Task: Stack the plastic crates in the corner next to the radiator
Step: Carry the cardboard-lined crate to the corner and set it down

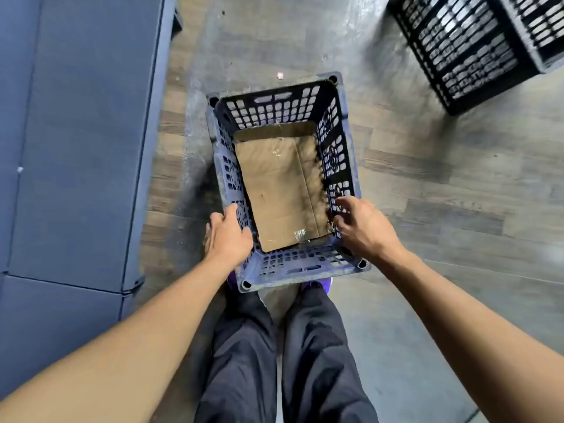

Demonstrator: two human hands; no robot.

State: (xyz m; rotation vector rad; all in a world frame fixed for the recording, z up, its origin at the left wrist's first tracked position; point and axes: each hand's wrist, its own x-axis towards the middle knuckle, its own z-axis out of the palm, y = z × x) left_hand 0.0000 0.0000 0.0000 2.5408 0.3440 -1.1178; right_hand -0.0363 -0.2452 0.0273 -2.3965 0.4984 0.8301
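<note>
A blue plastic crate [272, 109] with slotted walls is straight in front of me, above my feet, its open top facing up. A flat sheet of cardboard [274, 184] lines its bottom. My left hand [229, 235] grips the crate's left wall near the near corner, with the fingers down the outside. My right hand [363, 227] holds the right wall near the near corner, its fingers curled over the rim toward the inside. A black plastic crate [470, 53] stands on the floor at the far right, blurred.
Dark blue cushioned furniture [76, 132] fills the left side, close to the blue crate. Grey wood-look floor [442, 193] lies open to the right and between the two crates. My legs in dark trousers [290, 346] are below the crate.
</note>
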